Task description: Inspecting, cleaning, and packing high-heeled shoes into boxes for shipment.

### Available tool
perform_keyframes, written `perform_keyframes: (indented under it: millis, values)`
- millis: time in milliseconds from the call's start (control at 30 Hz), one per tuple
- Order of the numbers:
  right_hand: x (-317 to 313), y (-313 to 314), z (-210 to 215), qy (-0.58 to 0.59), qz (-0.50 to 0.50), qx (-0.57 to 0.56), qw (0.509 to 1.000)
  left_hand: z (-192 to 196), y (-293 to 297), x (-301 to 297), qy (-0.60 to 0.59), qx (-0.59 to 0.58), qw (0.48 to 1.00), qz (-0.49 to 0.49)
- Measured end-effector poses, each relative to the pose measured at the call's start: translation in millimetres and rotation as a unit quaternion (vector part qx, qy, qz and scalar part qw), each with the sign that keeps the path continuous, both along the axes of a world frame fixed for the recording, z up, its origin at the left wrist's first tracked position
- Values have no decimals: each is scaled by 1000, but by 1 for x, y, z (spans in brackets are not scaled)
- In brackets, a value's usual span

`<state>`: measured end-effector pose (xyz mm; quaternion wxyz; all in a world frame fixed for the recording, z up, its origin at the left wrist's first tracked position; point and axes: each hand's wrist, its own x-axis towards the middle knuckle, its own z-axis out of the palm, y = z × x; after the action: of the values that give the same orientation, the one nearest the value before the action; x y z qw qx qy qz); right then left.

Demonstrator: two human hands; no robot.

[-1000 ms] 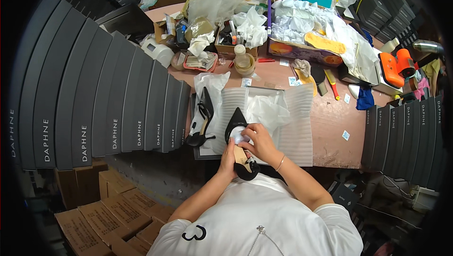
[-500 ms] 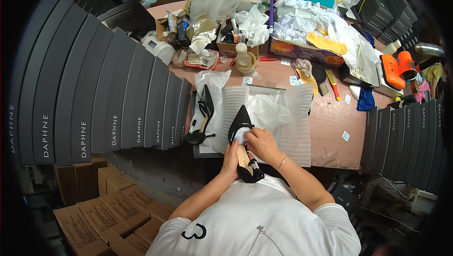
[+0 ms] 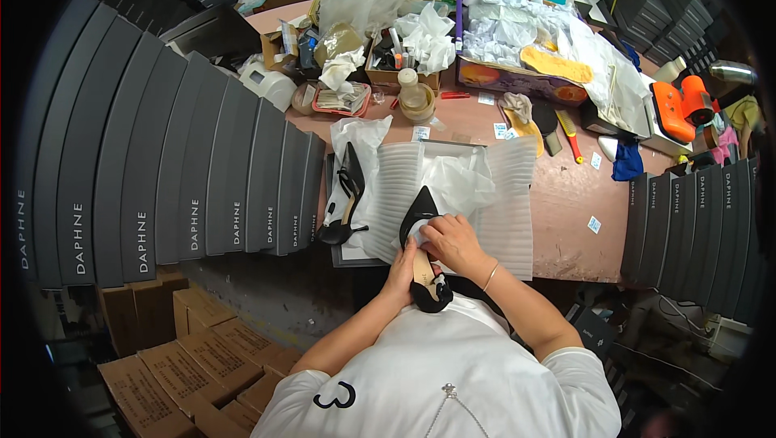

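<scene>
A black pointed shoe [image 3: 419,205] is held over the table's front edge, toe pointing away from me. My left hand [image 3: 399,276] grips its side near the middle, fingers wrapped round it. My right hand [image 3: 454,242] pinches white tissue paper [image 3: 418,232] at the shoe's opening, fingertips partly inside. The matching black heeled shoe [image 3: 349,195] lies on its side to the left, on white paper. Beneath both shoes is an open grey shoebox [image 3: 347,263] lined with a white ribbed foam sheet [image 3: 512,204] and crumpled tissue [image 3: 457,183].
Tall rows of grey shoeboxes stand at the left [image 3: 170,171] and right [image 3: 695,236]. Behind are a carton of crumpled white paper [image 3: 517,26], a bottle [image 3: 411,90], a yellow-handled brush [image 3: 570,135] and an orange tape dispenser [image 3: 669,119]. Brown cartons [image 3: 178,365] sit lower left.
The held shoe has shifted slightly to the right and tilted a little. My right hand stays at its opening, and less of the white tissue shows. The view has moved slightly.
</scene>
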<state>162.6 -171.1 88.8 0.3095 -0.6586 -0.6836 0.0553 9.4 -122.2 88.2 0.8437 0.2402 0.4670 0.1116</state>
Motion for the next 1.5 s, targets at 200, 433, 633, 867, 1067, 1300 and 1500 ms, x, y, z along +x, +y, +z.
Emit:
perform_keyframes:
  millis: [200, 433, 633, 867, 1067, 1300, 1500]
  values:
    - [3, -4, -5, 7, 40, 5, 999, 6, -1, 1, -1, 3, 1000, -13]
    - [8, 3, 8, -7, 17, 36, 999, -2, -5, 2, -33, -16, 999, 12]
    - [6, -4, -5, -3, 39, 7, 999, 6, -3, 3, -22, -20, 999, -19]
    - [10, -11, -12, -26, 48, -14, 998, -1, -4, 1, -40, -25, 999, -27]
    - [11, -5, -18, 59, -69, 3, 996, -3, -3, 9, -64, -31, 997, 7]
    - [18, 13, -16, 247, -117, -7, 962, 19, 2, 21, -54, -37, 998, -17]
    - [37, 29, 11, 219, -159, -75, 960, 13, 63, -5, 80, 376, 908, -167]
